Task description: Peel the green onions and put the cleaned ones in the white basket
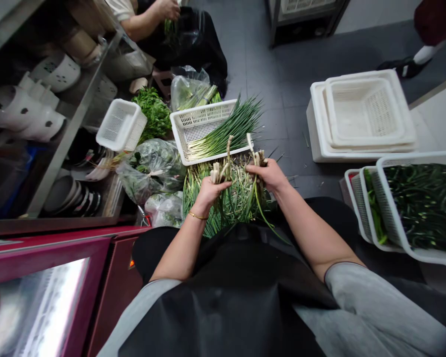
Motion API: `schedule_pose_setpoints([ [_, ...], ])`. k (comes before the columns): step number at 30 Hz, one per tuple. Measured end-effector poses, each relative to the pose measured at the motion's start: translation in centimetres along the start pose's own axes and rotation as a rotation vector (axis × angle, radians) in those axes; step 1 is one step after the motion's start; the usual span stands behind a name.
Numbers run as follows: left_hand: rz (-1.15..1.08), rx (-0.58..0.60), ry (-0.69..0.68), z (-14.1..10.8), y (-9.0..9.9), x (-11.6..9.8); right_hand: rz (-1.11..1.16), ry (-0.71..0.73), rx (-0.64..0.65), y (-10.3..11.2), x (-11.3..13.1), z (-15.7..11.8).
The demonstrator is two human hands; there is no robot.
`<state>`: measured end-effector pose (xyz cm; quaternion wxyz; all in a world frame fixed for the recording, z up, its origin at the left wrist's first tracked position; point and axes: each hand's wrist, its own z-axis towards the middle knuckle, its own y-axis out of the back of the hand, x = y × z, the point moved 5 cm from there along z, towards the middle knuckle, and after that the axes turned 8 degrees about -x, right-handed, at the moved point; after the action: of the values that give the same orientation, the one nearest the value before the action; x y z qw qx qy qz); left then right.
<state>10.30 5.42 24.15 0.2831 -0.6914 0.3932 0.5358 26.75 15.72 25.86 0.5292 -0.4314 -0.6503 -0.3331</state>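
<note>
Grey floor tiles (282, 74) underlie both hands (208, 191) (269, 173) gripping scallions (226, 198).

No text, label, brand, number or sign can be read on anything in view.

Green scallions (226, 203) with pale root ends; white perforated baskets (198, 126); grey floor (282, 59); black apron (238, 287); gold bracelet (196, 215).

Even, soft indoor light, glare on the glass cabinet top (40, 307), wide-angle bending at edges, mostly sharp
</note>
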Motion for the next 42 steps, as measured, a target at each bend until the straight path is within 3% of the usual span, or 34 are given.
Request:
schedule_pose_setpoints([
  [2, -0.02, 0.007, 0.033, -0.2, -0.4, 0.1, -0.053, 0.083, -0.038, -0.5, 0.3, -0.2],
  [6, -0.007, 0.044, 0.045, -0.4, -1.2, 0.5, -0.241, 0.176, 0.06, -2.7, -0.3, -0.5],
  [8, -0.001, 0.045, 0.095, -0.2, -0.9, 1.0, -0.249, 0.169, 0.081, -2.8, -0.6, -0.4],
  [13, 0.044, 0.065, 0.192, 0.6, 1.9, 2.6, 0.105, -0.015, 0.064, 0.2, 0.5, 0.1],
  [18, 0.105, 0.106, 0.154, 1.1, 4.4, 4.2, 0.347, -0.044, -0.019, 3.3, 3.2, -0.3],
  [27, 0.137, 0.199, 0.126, 1.9, 5.9, 4.7, 0.417, -0.05, 0.003, 3.0, 5.8, -2.8],
  [30, 0.15, 0.304, 0.123, 1.5, 4.7, 3.7, 0.449, -0.035, 0.018, 2.7, 6.2, -3.2],
  [36, -0.07, 0.595, 0.068, -0.1, -3.2, 0.1, 0.284, -0.017, 0.235, -0.2, 5.1, -3.6],
  [39, -0.09, 0.612, 0.126, -0.4, -5.0, -0.1, 0.267, 0.061, 0.091, 1.4, 5.2, -3.0],
  [42, -0.071, 0.592, 0.166, -0.6, -4.6, 0.0, 0.273, 0.135, -0.041, 3.6, 5.7, -2.4],
])
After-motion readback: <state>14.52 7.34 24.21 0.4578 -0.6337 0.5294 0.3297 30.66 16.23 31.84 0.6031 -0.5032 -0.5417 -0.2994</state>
